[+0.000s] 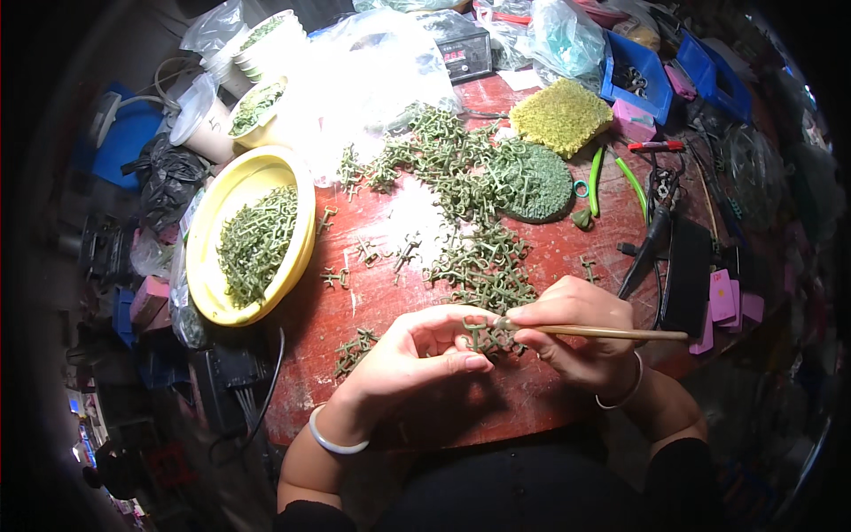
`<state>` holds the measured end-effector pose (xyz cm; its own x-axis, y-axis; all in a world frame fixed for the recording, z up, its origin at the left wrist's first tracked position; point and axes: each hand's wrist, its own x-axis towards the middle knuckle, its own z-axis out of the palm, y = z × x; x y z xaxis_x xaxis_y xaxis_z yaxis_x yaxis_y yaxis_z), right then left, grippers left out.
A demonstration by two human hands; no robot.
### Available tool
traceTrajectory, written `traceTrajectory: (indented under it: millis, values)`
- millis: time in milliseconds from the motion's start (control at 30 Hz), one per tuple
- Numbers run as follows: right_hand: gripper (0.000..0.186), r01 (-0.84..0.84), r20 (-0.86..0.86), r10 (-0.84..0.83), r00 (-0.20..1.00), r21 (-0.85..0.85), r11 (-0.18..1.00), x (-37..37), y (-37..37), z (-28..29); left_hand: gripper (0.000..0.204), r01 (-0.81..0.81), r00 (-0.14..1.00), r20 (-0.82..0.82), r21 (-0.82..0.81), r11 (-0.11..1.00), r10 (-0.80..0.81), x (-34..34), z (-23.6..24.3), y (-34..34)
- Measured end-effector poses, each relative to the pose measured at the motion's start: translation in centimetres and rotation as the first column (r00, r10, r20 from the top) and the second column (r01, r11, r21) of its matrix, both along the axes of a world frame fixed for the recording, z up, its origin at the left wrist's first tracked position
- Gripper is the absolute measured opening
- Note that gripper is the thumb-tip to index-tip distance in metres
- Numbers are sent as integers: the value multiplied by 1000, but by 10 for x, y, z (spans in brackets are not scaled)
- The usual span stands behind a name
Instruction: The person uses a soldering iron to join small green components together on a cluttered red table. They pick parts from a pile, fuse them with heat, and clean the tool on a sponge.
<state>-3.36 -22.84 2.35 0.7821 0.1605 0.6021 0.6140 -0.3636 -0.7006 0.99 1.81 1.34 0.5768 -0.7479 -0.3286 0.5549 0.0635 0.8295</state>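
My left hand [417,348] is closed in a pinch on a small dull-green branched piece [476,334] near the table's front edge. Between the fingers of my right hand [578,326] is a thin wooden-handled tool [634,333], held like a pen, its handle pointing right. The tool's tip meets or nearly meets the piece; the fingertips partly hide it. Just beyond both hands lies a big heap of similar green pieces [487,262], stretching to the back. A smaller cluster [355,350] sits beside my left hand.
On the left stands a yellow basin [306,213] holding more green pieces. A round green textured pad [554,182], a yellow sponge [560,117] and green-handled pliers [596,182] lie back right. Blue bins [660,102], a black corded tool [653,235] and pink blocks [722,297] line the right.
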Motion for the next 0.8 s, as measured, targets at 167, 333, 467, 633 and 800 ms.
traceTrajectory:
  millis: [167,333,467,633,800]
  values:
    - [20,-83,-117,82,990,3,997,0,2,-4,46,91,995,42,29,995,-92,1,-9,7]
    - [18,-56,-60,55,997,-16,998,0,2,-3,41,109,993,40,23,994,-110,0,-7,6]
    - [19,13,27,-10,1000,-115,993,-2,3,0,40,76,997,12,-9,997,-76,0,-6,5]
    - [22,-25,35,27,999,-62,998,-5,2,5,38,68,997,-21,29,997,-68,1,-9,7]
    - [23,-69,23,71,997,-61,996,-4,3,4,37,100,995,-24,14,995,-99,4,-2,9]
